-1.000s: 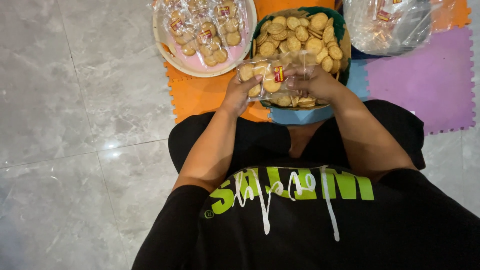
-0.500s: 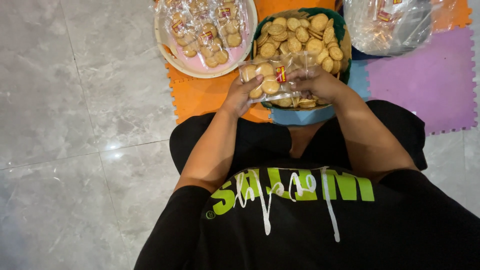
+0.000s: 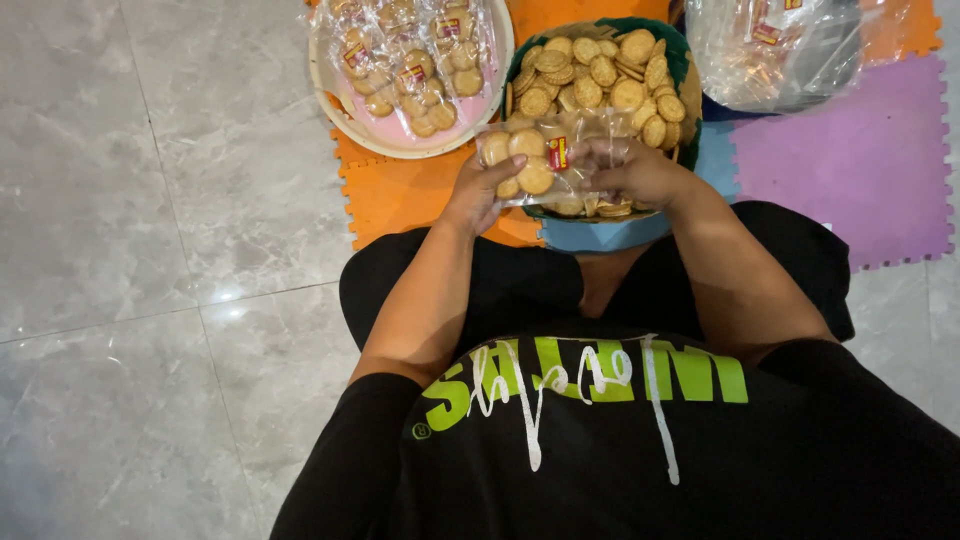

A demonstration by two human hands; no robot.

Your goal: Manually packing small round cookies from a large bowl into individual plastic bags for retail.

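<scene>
A clear plastic bag of round biscuits (image 3: 535, 160) with a small red label is held between both hands, just above the near rim of a green bowl (image 3: 683, 62) heaped with loose round biscuits (image 3: 600, 75). My left hand (image 3: 478, 190) grips the bag's left end. My right hand (image 3: 630, 170) pinches its right end. Both hands are above my lap as I sit on the floor.
A pink round tray (image 3: 400, 130) with several filled biscuit bags sits at the back left. A pile of clear plastic bags (image 3: 775, 50) lies at the back right. Orange (image 3: 400, 195), blue and purple (image 3: 850, 160) foam mats cover the grey tiled floor (image 3: 130, 250).
The bag of biscuits stays between my hands, and my fingers have shifted slightly on it. The view has moved a little.
</scene>
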